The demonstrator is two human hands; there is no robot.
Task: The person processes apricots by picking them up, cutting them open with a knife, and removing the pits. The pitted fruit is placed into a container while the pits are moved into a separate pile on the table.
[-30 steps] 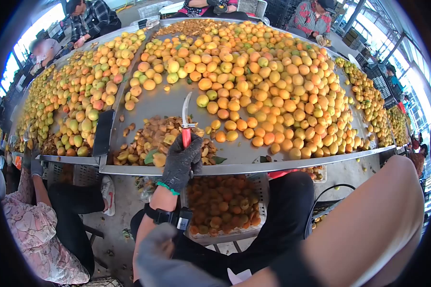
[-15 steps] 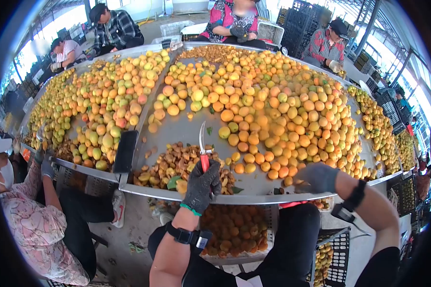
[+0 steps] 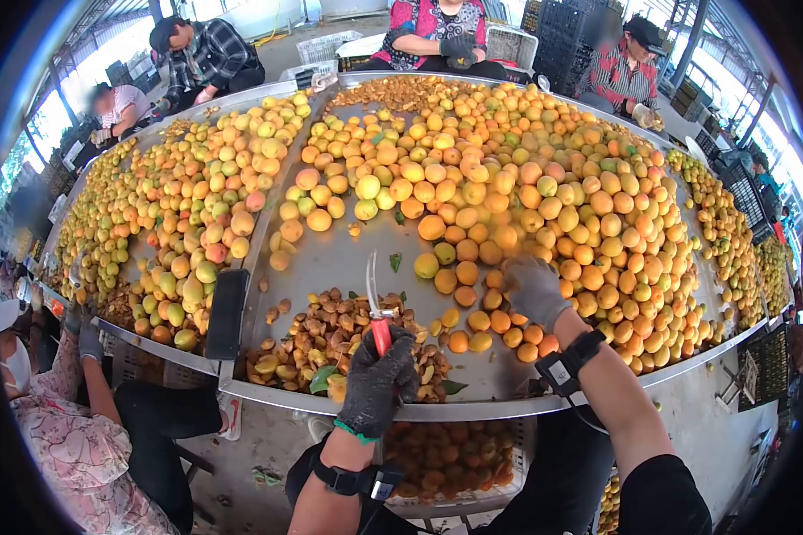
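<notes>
My left hand (image 3: 379, 379), in a dark glove with a green cuff, is closed around the red handle of a curved knife (image 3: 380, 330). The blade points up, beside a pile of pits and fruit pieces (image 3: 308, 334) near the table's front edge. My right hand (image 3: 535, 290), in a grey glove, reaches down among the orange and yellow fruits (image 3: 580, 232) right of the middle. Its fingers are bent down and partly hidden, so what they hold, if anything, cannot be made out.
A dark phone-like object (image 3: 228, 314) lies on the metal divider. A crate of fruit (image 3: 455, 464) stands below the metal table's rim (image 3: 473, 410). A co-worker (image 3: 80, 437) sits at the left; several people work along the far side.
My right hand has moved from the table's front edge up and left into the fruits. My left hand still grips the knife. The view has shifted slightly.
</notes>
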